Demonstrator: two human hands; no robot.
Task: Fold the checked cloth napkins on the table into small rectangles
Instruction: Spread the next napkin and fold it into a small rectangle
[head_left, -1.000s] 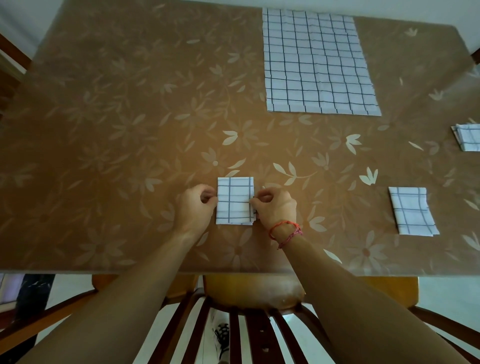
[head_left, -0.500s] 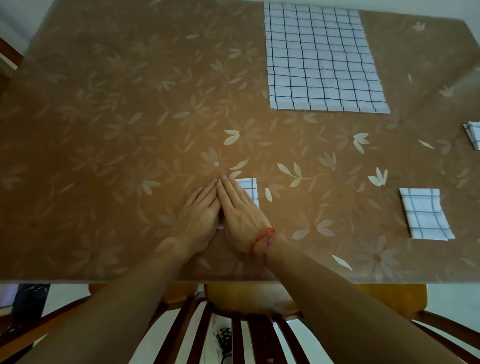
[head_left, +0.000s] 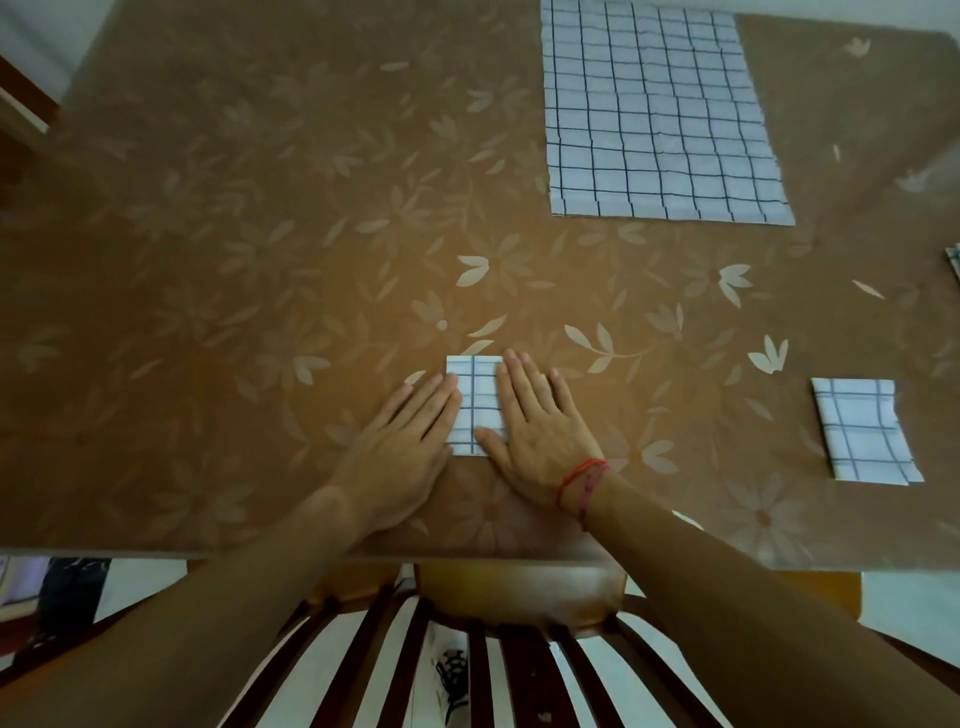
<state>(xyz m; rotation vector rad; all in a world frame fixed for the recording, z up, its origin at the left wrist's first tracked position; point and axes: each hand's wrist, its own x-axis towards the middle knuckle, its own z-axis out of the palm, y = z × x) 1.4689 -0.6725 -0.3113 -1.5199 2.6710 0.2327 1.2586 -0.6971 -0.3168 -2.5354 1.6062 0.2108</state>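
Flat, fingers straight, my left hand (head_left: 402, 447) and right hand (head_left: 540, 431) press opposite sides of the folded napkin (head_left: 478, 400). It lies near the table (head_left: 234, 312) edge.

Bare tabletop (head_left: 208, 312) leftward; spread napkin (head_left: 660, 114) far right, folded napkin (head_left: 862, 431) rightward.

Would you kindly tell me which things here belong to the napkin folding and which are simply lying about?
Job: pressed napkin, left hand, right hand, unfolded napkin, folded napkin.
Lying about: wooden chair, red wrist string.
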